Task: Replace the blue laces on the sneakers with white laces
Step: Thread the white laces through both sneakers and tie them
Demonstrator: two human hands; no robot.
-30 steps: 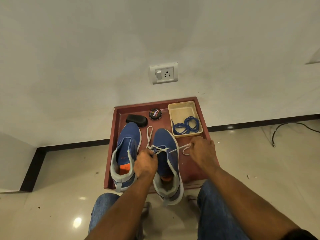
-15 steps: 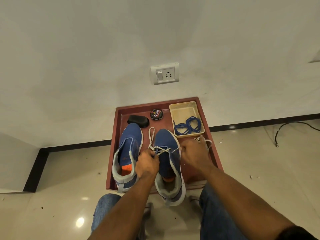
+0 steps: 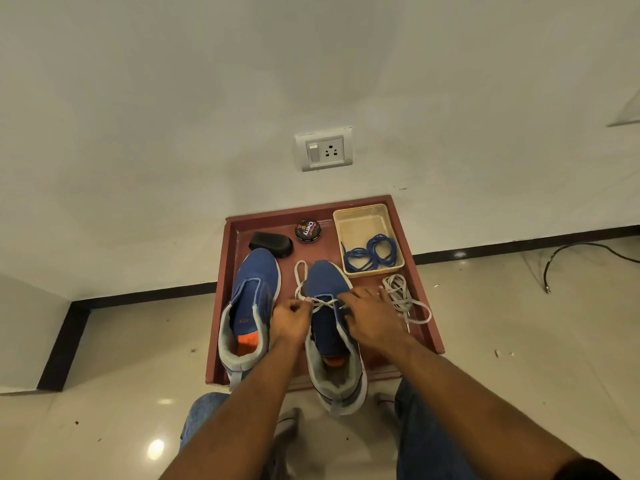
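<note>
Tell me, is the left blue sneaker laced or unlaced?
Unlaced: the left blue sneaker shows bare eyelets and an open tongue, no lace.

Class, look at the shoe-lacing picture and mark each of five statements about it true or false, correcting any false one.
1. The blue laces lie in the cream box. True.
2. The left sneaker already has a white lace. False: no lace shows on it; the white lace is on the right sneaker.
3. Both hands are at the right sneaker. True: left hand, right hand.
4. The polish tin sits on the floor outside the tray. False: it is inside the tray, at the back.
5. A bundle of white lace lies on the tray right of the right hand. True.
</note>
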